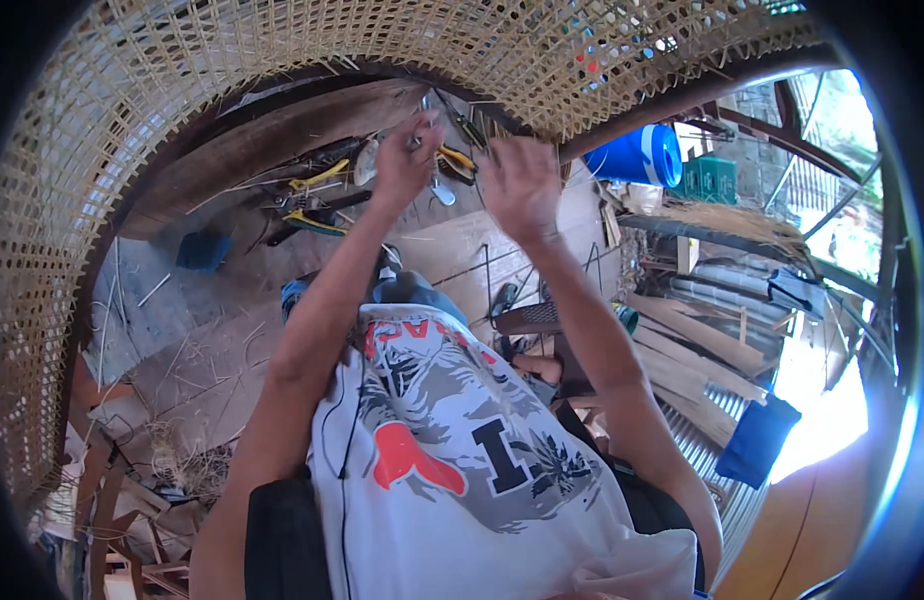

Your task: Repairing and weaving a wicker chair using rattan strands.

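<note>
A curved panel of woven cane (312, 35) on a dark wooden frame (672, 98) arches over the far side of the head view. Below its rim, my left hand (407, 160) is raised with fingers partly bent. Motion smears its fingertips, and whether it holds a strand I cannot tell. My right hand (522, 185) is close to the frame's lower edge, its back toward me and its fingers apart. Nothing shows in it. Between and beyond the hands lie yellow-handled pliers (457, 160) and a small shiny metal piece (442, 192).
More yellow-handled pliers (322, 175) and other tools lie on the boards at left. A blue bucket (637, 158) and a green box (710, 180) stand at right. Wooden planks (697, 345) and a blue cloth (759, 440) are nearer. Cane scraps (187, 465) litter the lower left.
</note>
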Demonstrator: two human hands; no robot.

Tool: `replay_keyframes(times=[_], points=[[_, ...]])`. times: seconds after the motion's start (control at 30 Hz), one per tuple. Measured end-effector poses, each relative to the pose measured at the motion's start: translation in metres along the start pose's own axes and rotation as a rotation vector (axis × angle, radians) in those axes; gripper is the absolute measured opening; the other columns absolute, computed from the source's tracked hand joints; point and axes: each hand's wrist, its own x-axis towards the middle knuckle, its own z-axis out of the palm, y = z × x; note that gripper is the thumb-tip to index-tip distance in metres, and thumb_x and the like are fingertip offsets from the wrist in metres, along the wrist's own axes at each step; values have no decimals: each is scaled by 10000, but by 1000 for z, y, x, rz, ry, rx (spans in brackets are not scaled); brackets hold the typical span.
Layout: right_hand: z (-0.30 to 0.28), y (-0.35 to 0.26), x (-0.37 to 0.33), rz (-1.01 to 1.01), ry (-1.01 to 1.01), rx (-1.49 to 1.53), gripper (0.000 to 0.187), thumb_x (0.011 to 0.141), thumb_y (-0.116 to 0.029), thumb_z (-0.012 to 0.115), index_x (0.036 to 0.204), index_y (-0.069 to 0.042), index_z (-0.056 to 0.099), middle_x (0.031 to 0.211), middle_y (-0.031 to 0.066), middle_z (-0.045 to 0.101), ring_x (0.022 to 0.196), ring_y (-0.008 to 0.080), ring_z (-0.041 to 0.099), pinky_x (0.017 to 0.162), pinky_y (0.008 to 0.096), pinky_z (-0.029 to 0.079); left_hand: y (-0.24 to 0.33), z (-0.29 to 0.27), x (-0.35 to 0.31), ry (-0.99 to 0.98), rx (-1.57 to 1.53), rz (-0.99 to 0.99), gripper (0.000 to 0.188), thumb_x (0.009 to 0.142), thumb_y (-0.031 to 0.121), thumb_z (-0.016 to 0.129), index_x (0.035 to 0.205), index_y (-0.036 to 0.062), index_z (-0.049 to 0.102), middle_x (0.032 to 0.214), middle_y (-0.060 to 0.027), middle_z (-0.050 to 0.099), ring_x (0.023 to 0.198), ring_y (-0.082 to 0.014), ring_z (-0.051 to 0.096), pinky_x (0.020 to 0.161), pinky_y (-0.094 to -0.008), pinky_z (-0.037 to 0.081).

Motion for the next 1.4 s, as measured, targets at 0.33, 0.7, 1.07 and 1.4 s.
replay_keyframes(times=[0.33, 0.7, 1.07, 1.4], points=[[4, 54, 18, 194, -168, 92, 366, 1221, -242, 815, 1535, -53, 809, 1326, 247, 802, 1237, 522, 809, 1032, 608, 686, -16, 105, 34, 165, 50, 163, 313, 1175, 214, 935, 1449, 63, 914, 1291, -197, 922, 1202, -384, 892, 1079, -468, 679], [50, 94, 81, 74, -448, 30, 197, 1282, -230, 704, 1309, -65, 810, 1207, 292, 902, 1119, 544, 886, 963, 645, 720, 1, 102, 52, 80, 67, 346, 78, 1164, 56, 858, 1238, 44, 876, 1097, -182, 804, 1042, -403, 792, 937, -506, 618], [76, 69, 87, 255, -360, -146, 256, 1232, -324, 739, 1191, -81, 808, 1012, 273, 904, 922, 534, 907, 841, 670, 731, -16, 108, 50, 79, -26, 103, 321, 1213, 61, 778, 1510, 30, 895, 1326, -212, 910, 1135, -359, 906, 1040, -439, 698], [98, 45, 103, 313, -384, -179, 277, 1253, -305, 715, 1320, -49, 797, 1038, 250, 929, 927, 482, 937, 840, 633, 755, -18, 82, 80, -169, -369, -153, 362, 1238, 130, 762, 1563, 37, 892, 1381, -208, 881, 1242, -315, 878, 1125, -419, 670]])
